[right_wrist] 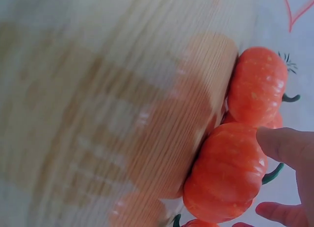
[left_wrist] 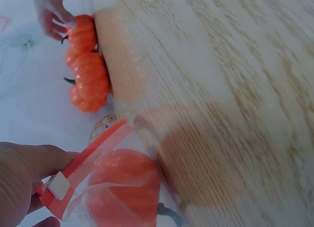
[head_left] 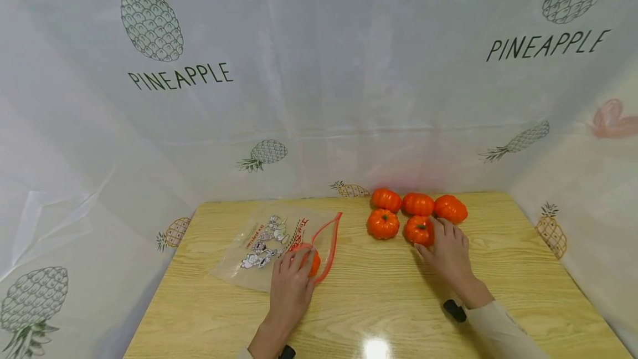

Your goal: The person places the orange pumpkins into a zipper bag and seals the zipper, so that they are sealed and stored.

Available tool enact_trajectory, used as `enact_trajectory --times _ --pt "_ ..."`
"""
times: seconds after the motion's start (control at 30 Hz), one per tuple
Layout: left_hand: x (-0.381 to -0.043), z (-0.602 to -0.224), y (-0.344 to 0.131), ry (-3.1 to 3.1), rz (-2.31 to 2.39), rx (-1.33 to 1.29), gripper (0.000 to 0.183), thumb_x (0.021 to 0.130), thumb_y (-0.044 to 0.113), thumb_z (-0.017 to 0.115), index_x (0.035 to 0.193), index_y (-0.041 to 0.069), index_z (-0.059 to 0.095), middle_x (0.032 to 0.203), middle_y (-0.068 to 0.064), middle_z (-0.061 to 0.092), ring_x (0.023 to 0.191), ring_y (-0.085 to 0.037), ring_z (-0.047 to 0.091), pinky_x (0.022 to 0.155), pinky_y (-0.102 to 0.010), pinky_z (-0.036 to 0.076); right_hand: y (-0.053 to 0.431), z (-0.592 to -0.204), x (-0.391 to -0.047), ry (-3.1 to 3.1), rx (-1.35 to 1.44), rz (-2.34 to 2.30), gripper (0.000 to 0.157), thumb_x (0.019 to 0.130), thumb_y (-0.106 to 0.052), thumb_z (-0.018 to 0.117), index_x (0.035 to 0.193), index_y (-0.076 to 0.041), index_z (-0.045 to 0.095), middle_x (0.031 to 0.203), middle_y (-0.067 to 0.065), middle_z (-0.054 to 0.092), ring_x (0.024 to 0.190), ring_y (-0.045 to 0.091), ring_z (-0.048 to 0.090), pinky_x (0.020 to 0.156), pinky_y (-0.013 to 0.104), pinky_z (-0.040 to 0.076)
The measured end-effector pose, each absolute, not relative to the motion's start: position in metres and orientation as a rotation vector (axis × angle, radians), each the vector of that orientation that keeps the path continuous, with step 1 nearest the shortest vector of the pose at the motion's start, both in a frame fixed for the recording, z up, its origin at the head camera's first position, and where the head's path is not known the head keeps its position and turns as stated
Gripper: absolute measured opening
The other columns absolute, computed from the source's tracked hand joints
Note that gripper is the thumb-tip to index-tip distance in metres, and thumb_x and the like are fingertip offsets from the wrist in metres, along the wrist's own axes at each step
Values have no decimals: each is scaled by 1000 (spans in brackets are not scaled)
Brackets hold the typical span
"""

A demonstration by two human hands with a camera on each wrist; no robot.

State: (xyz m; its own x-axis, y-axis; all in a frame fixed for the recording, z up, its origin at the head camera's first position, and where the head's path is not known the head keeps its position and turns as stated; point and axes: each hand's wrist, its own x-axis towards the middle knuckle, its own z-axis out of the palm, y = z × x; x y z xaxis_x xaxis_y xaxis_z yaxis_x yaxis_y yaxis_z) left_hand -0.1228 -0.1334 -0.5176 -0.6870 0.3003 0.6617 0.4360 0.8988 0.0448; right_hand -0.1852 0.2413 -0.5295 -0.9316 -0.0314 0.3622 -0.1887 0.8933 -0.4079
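My left hand [head_left: 291, 287] pinches the red zip edge of a clear printed zip bag [head_left: 234, 270]; its white slider [left_wrist: 59, 186] shows beside the fingers in the left wrist view. Inside the bag's mouth sits an orange toy pumpkin [left_wrist: 130, 188] with a green stem. At the back right, my right hand [head_left: 451, 251] reaches over another orange pumpkin [head_left: 418, 231]. Its thumb appears to touch that pumpkin [right_wrist: 225, 173], while the other fingers are spread near the stem side.
Around the right hand's pumpkin stand more pumpkins: one on its left [head_left: 383, 224] and several behind, including a right one [head_left: 451, 209]. A white pineapple-print sheet [head_left: 319, 98] hangs along the back and sides of the wooden table [head_left: 369, 298].
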Motion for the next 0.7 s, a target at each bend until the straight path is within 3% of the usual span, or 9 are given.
enact_trajectory --times 0.7 --pt "-123 -517 -133 -2376 -258 -528 56 64 0 91 119 7 80 120 -4 69 107 -29 61 94 -46 51 242 -524 -196 -2835 135 560 78 89 -28 84 142 16 47 139 39 51 129 62 42 109 75 31"
